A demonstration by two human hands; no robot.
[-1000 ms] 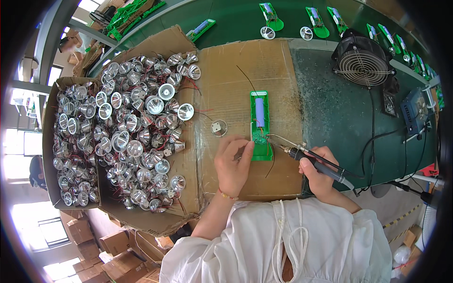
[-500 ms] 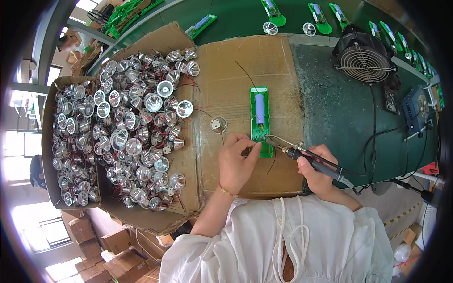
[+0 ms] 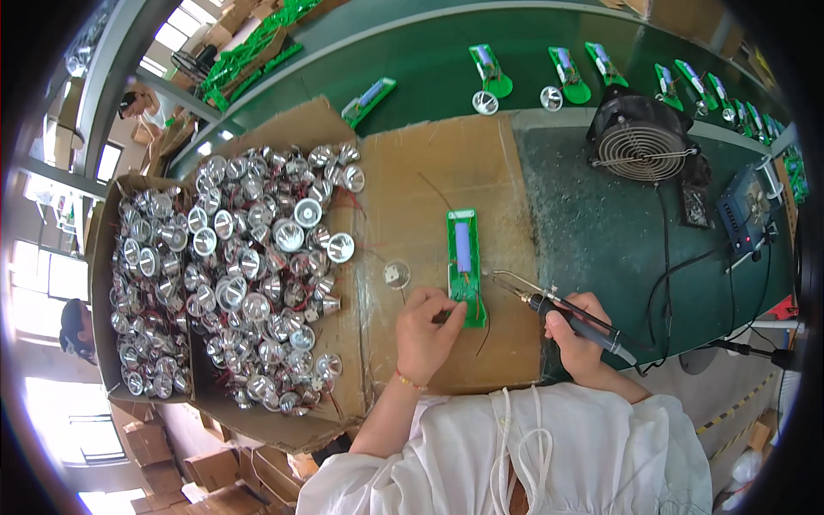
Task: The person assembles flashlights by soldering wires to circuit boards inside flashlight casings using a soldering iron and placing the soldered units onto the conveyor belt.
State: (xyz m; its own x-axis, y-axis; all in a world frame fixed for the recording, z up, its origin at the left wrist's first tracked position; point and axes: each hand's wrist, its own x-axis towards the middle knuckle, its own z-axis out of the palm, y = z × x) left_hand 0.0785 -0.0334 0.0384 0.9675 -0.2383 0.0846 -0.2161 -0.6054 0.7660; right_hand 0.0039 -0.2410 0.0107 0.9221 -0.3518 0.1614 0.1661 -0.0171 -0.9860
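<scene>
Two hands work over one narrow green circuit board [image 3: 465, 266] with a pale blue cylindrical cell mounted along its middle, lying on a flat sheet of brown cardboard [image 3: 429, 172]. The left hand [image 3: 427, 330] rests its curled fingers on the near end of the board, pinching something small and dark there; what it is I cannot tell. A second ago this hand lay a little further to the left and lower, so it has crept up onto the board's near end, and the board itself has not moved. The right hand [image 3: 582, 336] is closed around the dark handle of a soldering iron [image 3: 566, 311], whose thin metal tip points left and sits just beside the board's right edge, near its lower half. That tip has edged slightly closer than it was half a second ago, which suggests a joint at the near end is about to be touched.

Just left of the left hand, a small round clear disc with a white square in its centre [image 3: 396, 275] lies alone on the cardboard. Further left, open cardboard boxes hold a heap of shiny silver cone-shaped reflectors [image 3: 257, 283]. Beyond the right hand stands a black round-grilled fan [image 3: 642, 146] on the green bench.
</scene>
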